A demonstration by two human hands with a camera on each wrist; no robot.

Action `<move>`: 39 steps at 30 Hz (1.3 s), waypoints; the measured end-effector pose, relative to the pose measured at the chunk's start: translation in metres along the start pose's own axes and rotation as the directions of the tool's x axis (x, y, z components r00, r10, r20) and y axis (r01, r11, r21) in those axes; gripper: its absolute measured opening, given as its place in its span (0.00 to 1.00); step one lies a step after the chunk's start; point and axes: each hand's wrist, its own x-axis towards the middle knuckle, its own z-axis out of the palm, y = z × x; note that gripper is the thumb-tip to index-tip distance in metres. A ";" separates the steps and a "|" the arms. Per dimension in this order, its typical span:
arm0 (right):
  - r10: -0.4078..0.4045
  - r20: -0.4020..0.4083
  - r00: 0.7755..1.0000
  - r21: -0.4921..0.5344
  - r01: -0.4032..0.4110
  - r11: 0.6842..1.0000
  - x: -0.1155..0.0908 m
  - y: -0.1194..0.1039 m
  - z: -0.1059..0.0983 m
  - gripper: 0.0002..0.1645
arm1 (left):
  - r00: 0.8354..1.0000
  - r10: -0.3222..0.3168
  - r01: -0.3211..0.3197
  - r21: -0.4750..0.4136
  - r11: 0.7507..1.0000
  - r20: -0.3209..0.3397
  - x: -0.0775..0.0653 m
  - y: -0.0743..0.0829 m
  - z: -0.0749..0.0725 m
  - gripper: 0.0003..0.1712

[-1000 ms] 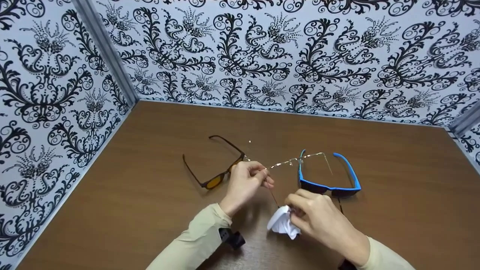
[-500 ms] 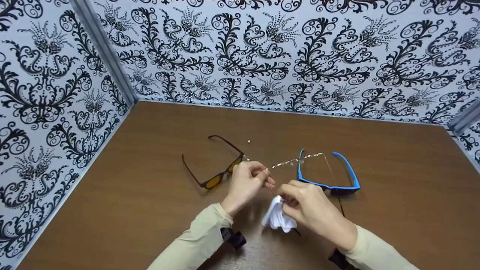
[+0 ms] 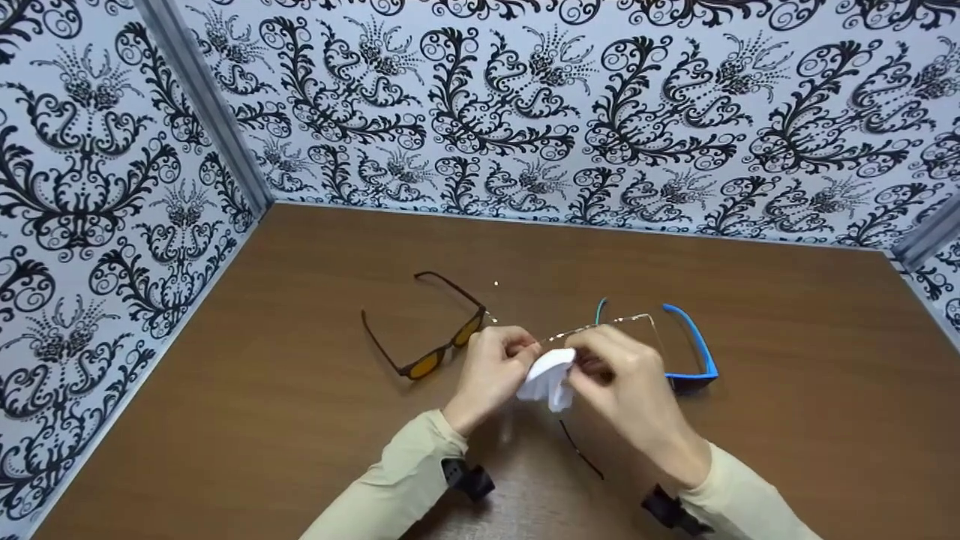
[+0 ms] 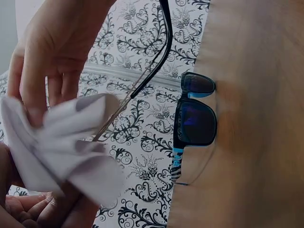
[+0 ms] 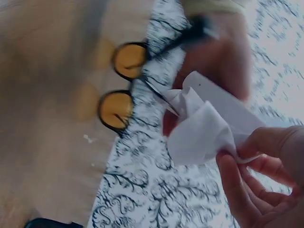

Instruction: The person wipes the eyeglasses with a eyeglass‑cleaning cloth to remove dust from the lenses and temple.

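Note:
My left hand (image 3: 491, 375) grips thin wire-framed eyeglasses (image 3: 630, 319) with a glittery upper edge; their lenses hardly show. My right hand (image 3: 630, 394) pinches a crumpled white cloth (image 3: 546, 379) folded over one temple, close against the left fingers. Below the cloth, that temple's dark tip (image 4: 153, 73) sticks out toward me. In the right wrist view the cloth (image 5: 202, 135) hangs from the thumb and fingertips and hides part of the eyeglasses.
Black-framed glasses with orange lenses (image 3: 426, 365) lie with temples unfolded, left of the hands. Blue-framed sunglasses (image 3: 701, 341) lie to the right, partly behind the right hand. A tiny white speck (image 3: 496, 283) shows on the brown table (image 3: 315, 300). Patterned walls (image 3: 525, 112) enclose the table.
The right hand and cloth have slid up along the temple toward the left hand, uncovering its dark tip. The left hand stays nearly still; the other two pairs have not moved.

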 end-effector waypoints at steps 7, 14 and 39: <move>0.113 -0.006 0.994 0.176 -0.111 0.978 -0.003 0.006 -0.031 0.21 | 0.997 -0.060 0.067 -0.186 0.980 0.044 0.003 -0.003 -0.010 0.07; 0.311 -0.021 0.950 0.175 -0.303 0.937 -0.016 0.015 -0.057 0.19 | 0.995 0.058 -0.057 0.019 0.998 -0.085 0.011 -0.009 -0.023 0.09; 0.387 0.006 0.922 0.176 -0.382 0.907 -0.037 0.029 -0.065 0.18 | 0.874 0.484 -0.324 0.687 0.651 -0.047 0.055 0.000 -0.037 0.09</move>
